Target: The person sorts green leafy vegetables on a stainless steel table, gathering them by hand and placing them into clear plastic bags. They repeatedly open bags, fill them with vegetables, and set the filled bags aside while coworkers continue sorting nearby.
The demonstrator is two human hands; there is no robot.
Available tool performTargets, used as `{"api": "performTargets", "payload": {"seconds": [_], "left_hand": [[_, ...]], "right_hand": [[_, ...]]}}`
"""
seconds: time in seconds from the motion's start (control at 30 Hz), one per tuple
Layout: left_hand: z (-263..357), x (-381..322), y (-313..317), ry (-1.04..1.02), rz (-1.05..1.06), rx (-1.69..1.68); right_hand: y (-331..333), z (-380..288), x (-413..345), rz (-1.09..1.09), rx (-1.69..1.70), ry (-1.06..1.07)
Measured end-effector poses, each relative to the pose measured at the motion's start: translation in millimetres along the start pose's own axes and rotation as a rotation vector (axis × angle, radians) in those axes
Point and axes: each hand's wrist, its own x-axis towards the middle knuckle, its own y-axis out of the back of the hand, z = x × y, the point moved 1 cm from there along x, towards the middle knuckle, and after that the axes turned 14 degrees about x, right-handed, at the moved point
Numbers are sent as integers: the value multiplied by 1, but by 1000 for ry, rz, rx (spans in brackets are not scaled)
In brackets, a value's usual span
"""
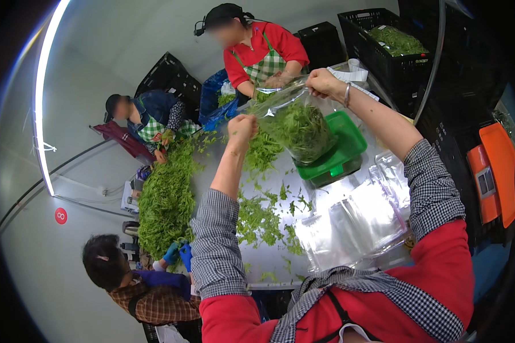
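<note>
Between my two hands hangs a clear plastic bag (pixel 304 128) filled with leafy greens. My left hand (pixel 242 129) grips one upper corner of the bag; my right hand (pixel 325 82) pinches the opposite upper corner. The bag's bottom is over a green weighing scale (pixel 347 137) with a tray-like top; whether it rests there or hangs just above, I cannot tell. Loose greens (pixel 262 152) lie on the metal table beside the bag. Flat clear plastic bags (pixel 347 223) are stacked nearer to me.
A large heap of greens (pixel 167 201) covers the table's left side. Three co-workers stand around the metal table (pixel 214 165). A blue-lined bin (pixel 212 96) stands at the far side. Black crates (pixel 386 38) and an orange scale (pixel 485 184) are at the right.
</note>
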Motion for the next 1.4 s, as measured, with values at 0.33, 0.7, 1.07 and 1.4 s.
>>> {"api": "performTargets", "payload": {"seconds": [0.33,0.7,1.07,1.4], "left_hand": [[-124,-53,27,151,16,-252],[-381,-365,27,917,510,-407],[-415,-456,-61,781,341,527],[-364,-408,-102,581,167,601]], "right_hand": [[3,-77,85,138,415,330],[172,115,250,692,411,280],[206,163,212,578,545,46],[98,122,-86,-81,267,-109]]}}
